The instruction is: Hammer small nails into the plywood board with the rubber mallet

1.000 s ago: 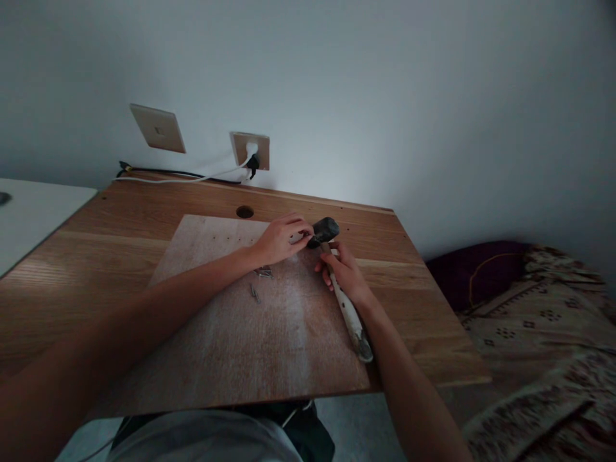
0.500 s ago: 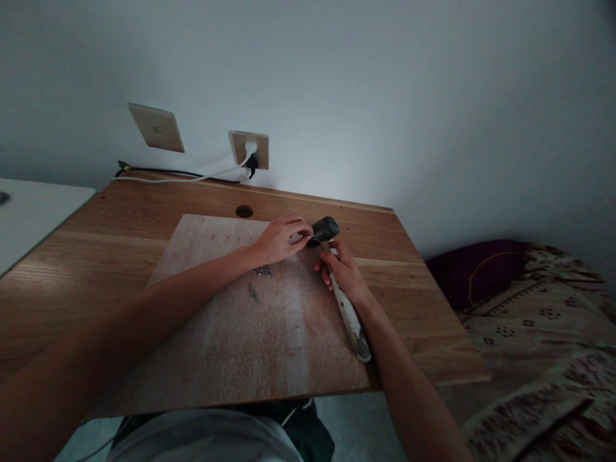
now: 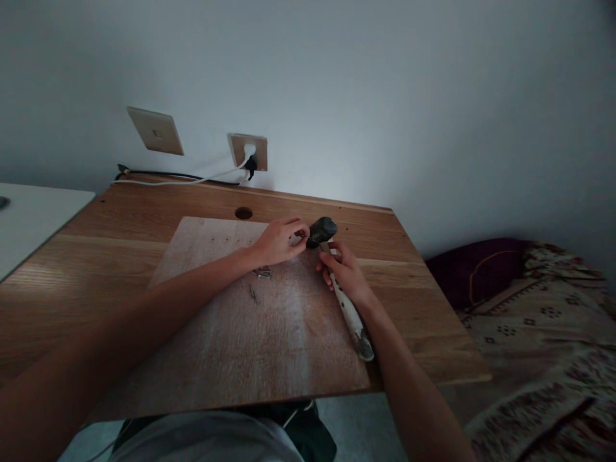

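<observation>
My right hand [image 3: 345, 274] grips the pale handle of a hammer [image 3: 353, 324], close to its dark head [image 3: 322, 230], which hangs just above a thin plywood board [image 3: 250, 340]. My left hand [image 3: 278, 240] rests on the board beside the head, its thumb and fingers pinched on something too small to name, probably a nail. Several loose nails [image 3: 260, 279] lie on the board under my left wrist.
The board lies on a wooden desk [image 3: 414, 289] with a round cable hole [image 3: 243, 213]. Two wall plates, one with a plug [image 3: 249, 154], and cables sit at the back. A white surface [image 3: 29, 212] is left; patterned bedding [image 3: 543, 333] lies right.
The hammer head has risen slightly and tipped a little left. My left hand keeps its pinch in the same spot.
</observation>
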A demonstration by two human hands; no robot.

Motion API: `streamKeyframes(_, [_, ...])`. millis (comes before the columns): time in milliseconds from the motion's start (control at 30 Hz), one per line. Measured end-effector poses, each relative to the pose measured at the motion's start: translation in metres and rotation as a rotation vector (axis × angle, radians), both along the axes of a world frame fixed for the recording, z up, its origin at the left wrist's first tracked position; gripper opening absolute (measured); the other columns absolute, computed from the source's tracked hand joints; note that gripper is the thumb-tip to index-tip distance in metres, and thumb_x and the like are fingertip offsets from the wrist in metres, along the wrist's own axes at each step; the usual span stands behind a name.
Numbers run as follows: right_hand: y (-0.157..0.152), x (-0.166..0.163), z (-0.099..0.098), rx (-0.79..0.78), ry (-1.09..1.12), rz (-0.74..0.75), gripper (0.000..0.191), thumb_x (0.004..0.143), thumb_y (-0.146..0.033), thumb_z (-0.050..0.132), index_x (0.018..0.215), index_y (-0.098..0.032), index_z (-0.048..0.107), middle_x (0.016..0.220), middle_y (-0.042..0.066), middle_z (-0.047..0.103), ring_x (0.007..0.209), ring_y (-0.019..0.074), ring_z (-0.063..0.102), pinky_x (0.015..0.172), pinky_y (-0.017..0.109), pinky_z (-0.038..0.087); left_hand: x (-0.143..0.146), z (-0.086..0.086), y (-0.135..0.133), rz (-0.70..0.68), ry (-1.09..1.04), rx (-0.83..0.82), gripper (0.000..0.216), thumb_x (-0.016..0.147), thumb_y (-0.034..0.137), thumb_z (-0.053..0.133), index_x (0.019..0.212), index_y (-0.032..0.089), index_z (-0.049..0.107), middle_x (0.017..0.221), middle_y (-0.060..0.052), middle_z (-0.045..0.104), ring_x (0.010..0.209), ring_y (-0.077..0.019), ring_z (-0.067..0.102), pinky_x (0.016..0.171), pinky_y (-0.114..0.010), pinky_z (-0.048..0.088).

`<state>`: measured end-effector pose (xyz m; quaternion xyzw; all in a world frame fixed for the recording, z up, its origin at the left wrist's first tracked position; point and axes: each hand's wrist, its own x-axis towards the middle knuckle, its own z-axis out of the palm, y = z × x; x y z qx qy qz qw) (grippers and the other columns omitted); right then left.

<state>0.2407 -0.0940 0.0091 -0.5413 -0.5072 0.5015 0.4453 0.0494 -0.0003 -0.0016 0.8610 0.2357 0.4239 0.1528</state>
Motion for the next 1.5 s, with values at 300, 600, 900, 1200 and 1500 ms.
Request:
streamKeyframes(300, [-0.001, 0.012, 0.004, -0.002, -0.077, -0.076, 0.044, 0.079, -0.057, 0.065, 0.099, -0.024, 0.045, 0.065, -0.006, 0.064, 0.035, 0.0103, 0.049, 0.031, 0.021, 0.037, 0.001, 0.0, 0.005, -0.072, 0.097, -0.145, 0.013, 0.076, 0.008, 0.063, 0.084, 0.016, 0.068, 0.08, -0.001, 0.064, 0.071, -0.0137, 0.06, 0.068, -0.026, 0.046])
streamKeyframes(600, [-0.001, 0.014, 0.003, -0.034, -0.101, -0.036, 0.039, 0.082, -0.051, 0.065, 0.102, -0.025, 0.043, 0.066, -0.006, 0.064, 0.038, 0.0116, 0.051, 0.033, 0.023, 0.039, 0.002, -0.003, 0.01, -0.146, 0.202, -0.152, 0.017, 0.08, 0.009, 0.064, 0.091, 0.018, 0.074, 0.09, -0.004, 0.069, 0.079, -0.0162, 0.066, 0.074, -0.029, 0.05])
streamKeyframes(900, [-0.001, 0.013, 0.001, -0.028, -0.096, -0.042, 0.039, 0.082, -0.053, 0.063, 0.101, -0.026, 0.043, 0.067, -0.007, 0.063, 0.037, 0.0109, 0.05, 0.032, 0.023, 0.04, 0.002, -0.005, 0.011, -0.084, 0.224, -0.156, 0.022, 0.081, 0.009, 0.064, 0.096, 0.019, 0.076, 0.095, -0.005, 0.072, 0.084, -0.0178, 0.068, 0.079, -0.032, 0.052])
streamKeyframes(1200, [-0.001, 0.013, 0.003, -0.02, -0.098, -0.038, 0.037, 0.084, -0.05, 0.064, 0.1, -0.026, 0.043, 0.067, -0.006, 0.063, 0.037, 0.0116, 0.05, 0.033, 0.023, 0.039, 0.002, -0.007, 0.01, -0.072, 0.155, -0.207, 0.019, 0.078, 0.006, 0.064, 0.094, 0.015, 0.068, 0.08, -0.001, 0.071, 0.069, -0.0139, 0.064, 0.068, -0.026, 0.048])
streamKeyframes(1500, [-0.001, 0.013, 0.001, -0.028, -0.094, -0.04, 0.036, 0.084, -0.05, 0.064, 0.101, -0.026, 0.043, 0.067, -0.006, 0.064, 0.038, 0.012, 0.051, 0.032, 0.024, 0.04, 0.002, -0.002, 0.008, -0.11, 0.149, -0.179, 0.018, 0.08, 0.006, 0.062, 0.093, 0.017, 0.069, 0.082, -0.001, 0.072, 0.071, -0.0141, 0.065, 0.068, -0.026, 0.048])
